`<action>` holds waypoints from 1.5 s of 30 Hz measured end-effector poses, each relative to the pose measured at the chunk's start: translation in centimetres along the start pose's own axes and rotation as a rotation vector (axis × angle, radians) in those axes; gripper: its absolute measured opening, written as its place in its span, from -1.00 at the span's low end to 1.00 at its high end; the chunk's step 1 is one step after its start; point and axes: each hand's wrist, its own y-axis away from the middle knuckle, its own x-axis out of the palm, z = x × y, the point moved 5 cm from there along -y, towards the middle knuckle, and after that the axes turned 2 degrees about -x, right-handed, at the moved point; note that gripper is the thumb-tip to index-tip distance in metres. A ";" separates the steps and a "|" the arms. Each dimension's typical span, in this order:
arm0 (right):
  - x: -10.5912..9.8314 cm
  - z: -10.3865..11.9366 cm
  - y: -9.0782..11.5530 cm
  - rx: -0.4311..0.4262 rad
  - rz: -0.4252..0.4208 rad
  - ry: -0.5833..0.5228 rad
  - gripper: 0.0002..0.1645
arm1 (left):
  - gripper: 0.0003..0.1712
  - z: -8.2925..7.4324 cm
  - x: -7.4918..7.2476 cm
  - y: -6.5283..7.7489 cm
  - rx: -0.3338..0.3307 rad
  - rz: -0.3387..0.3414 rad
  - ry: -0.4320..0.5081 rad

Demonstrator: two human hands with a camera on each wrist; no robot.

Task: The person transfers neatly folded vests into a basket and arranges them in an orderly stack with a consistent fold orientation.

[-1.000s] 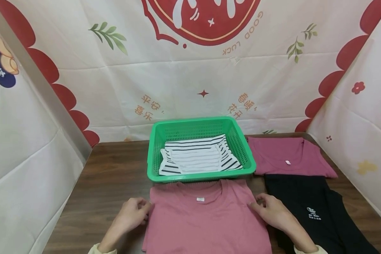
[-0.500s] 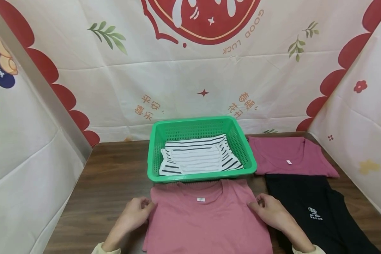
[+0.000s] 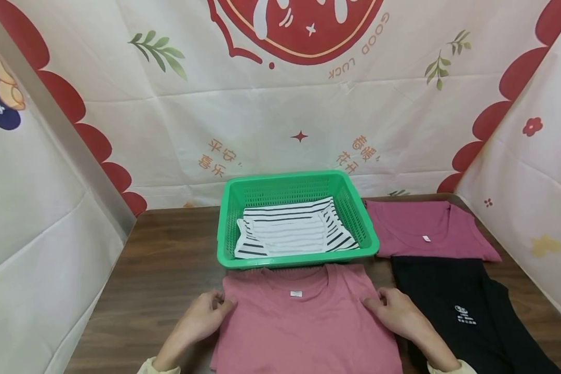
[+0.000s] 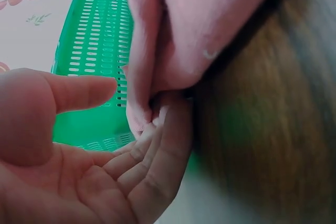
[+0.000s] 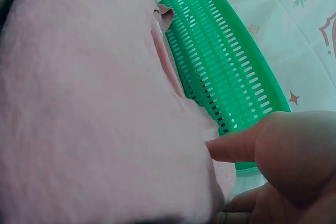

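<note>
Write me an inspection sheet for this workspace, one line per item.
Surface: brown wood-grain table, partly covered by clothing.
Job's things: pink shirt, laid out in front of the green basket, neckline toward it, white label showing.
Clutter: striped clothing inside the basket; magenta shirt to its right; black garment with white print, nearer the person.
Grips: left grip, fingertips touching the pink shirt's left edge, thumb spread away from the fingers; right grip, at the right edge, thumb against the cloth, fingers mostly hidden, so a pinch cannot be confirmed.
Cables: nothing seen.
Surroundings: white printed sheets behind and on both sides.
</note>
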 end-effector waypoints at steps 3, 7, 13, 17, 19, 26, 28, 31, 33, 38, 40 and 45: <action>-0.1 0.3 0.1 -0.012 0.002 0.017 -0.65 | -0.58 -0.2 0.0 0.0 -0.004 0.008 0.001; -0.1 0.7 0.2 -0.037 -0.001 0.043 -0.69 | -0.61 -0.2 0.2 0.1 -0.003 0.013 0.007; 0.0 1.3 0.2 -0.060 0.002 0.040 -0.64 | -0.70 -0.4 0.5 -0.2 0.031 0.031 0.050; 0.2 1.6 0.2 -0.062 0.003 0.007 -0.69 | -0.71 -0.6 0.7 -0.4 0.058 0.055 0.086; 0.2 1.7 0.3 -0.062 -0.002 0.001 -0.70 | -0.71 -0.6 0.8 -0.5 0.063 0.060 0.093; 0.3 1.8 0.2 -0.029 0.019 -0.014 -0.68 | -0.70 -0.6 1.0 -0.5 0.067 0.076 0.076; 0.2 1.8 0.2 -0.029 0.022 -0.017 -0.67 | -0.70 -0.7 1.0 -0.5 0.068 0.080 0.076; 0.2 1.8 0.1 -0.024 0.026 -0.026 -0.66 | -0.67 -0.9 1.0 -0.4 0.074 0.080 0.065; 0.2 1.8 0.1 -0.016 0.026 -0.031 -0.66 | -0.66 -0.9 1.1 -0.4 0.084 0.089 0.076; 0.1 1.5 0.2 0.019 0.020 -0.030 -0.63 | -0.68 -0.9 1.5 -0.5 0.107 0.123 0.135; 0.0 1.4 0.2 0.038 0.021 -0.027 -0.59 | -0.70 -0.8 1.6 -0.6 0.107 0.126 0.152; 0.0 1.1 0.0 0.061 0.030 -0.032 -0.48 | -0.70 -0.7 1.9 -0.5 0.095 0.142 0.214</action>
